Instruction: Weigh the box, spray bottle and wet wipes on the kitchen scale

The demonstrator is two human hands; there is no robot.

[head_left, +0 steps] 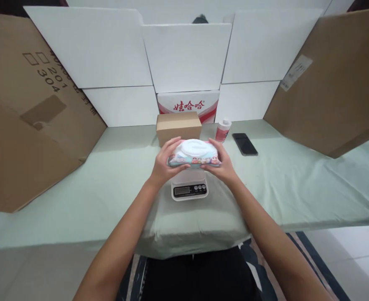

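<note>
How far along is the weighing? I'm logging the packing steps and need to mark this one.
Done: the scale stands on the table, ready. In hand: the left hand and right hand grip the wet-wipe pack by its ends, over the platform; I cannot tell if it rests there. Left: letting go; the display is unreadable, and the small cardboard box behind remains closed.

"娃哈哈" on white box; "304" on cardboard
</note>
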